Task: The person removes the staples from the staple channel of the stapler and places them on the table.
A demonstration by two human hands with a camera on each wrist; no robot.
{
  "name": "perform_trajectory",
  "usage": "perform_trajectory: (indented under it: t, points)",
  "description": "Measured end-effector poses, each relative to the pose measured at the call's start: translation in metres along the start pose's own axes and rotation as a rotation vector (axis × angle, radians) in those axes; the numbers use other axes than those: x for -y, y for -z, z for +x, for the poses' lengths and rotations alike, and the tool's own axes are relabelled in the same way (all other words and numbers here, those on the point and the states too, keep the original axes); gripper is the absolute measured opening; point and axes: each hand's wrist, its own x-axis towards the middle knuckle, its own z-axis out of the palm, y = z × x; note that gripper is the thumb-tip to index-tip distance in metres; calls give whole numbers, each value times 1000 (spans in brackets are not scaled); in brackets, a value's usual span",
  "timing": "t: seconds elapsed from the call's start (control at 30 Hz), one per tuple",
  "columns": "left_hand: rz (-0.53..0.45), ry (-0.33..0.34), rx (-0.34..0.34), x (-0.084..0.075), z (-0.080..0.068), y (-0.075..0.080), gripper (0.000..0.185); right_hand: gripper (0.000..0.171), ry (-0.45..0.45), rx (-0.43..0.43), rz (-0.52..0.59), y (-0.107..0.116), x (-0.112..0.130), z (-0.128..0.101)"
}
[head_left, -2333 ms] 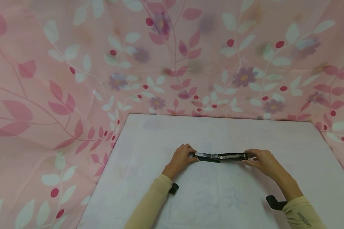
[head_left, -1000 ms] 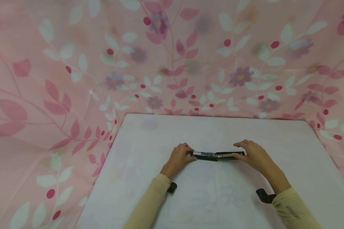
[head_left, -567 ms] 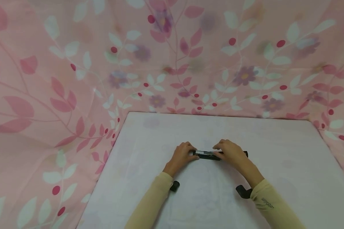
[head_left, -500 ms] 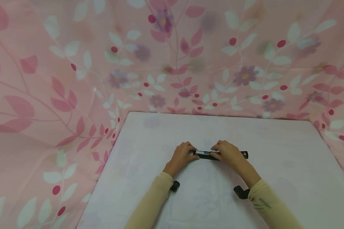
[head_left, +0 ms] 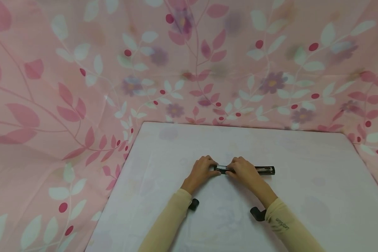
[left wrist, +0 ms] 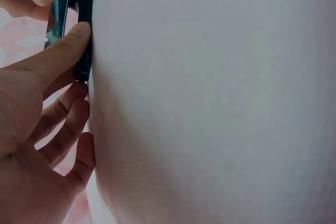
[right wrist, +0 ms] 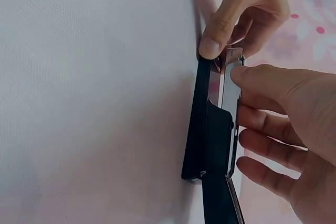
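A black stapler [head_left: 264,170] lies folded open flat on the white table [head_left: 302,203], its metal staple rail facing up. My left hand [head_left: 215,168] pinches its left end, thumb on the near side [left wrist: 65,48] and fingers curled behind. My right hand [head_left: 231,169] sits close beside the left, over the left half of the stapler [right wrist: 210,129]. Its thumb [right wrist: 244,74] rests on the metal rail and its fingers lie along the far side. The stapler's right half is bare. The left hand [right wrist: 247,9] holds the rail's tip in the right wrist view.
A pink cloth [head_left: 82,87] with leaves and flowers hangs behind and to the left of the table. Black wrist straps [head_left: 193,204] sit at both cuffs. The table's left edge [head_left: 119,182] runs close to my left arm.
My right hand left the stapler's right end and slid left along it until it lay beside the left hand. The left hand and the stapler stayed put.
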Motion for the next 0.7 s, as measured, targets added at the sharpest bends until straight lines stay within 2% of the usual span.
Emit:
perform_trajectory:
  t: [0.17, 0.37, 0.7]
  points:
    - [-1, 1, 4, -1, 1, 2, 37, 17, -12, -12, 47, 0, 2, 1]
    - [6, -5, 3, -2, 3, 3, 37, 20, -96, -3, 195, 2, 4, 1]
    - [-7, 6, 10, -1, 1, 1, 37, 18, -233, 8, 312, 0, 7, 1]
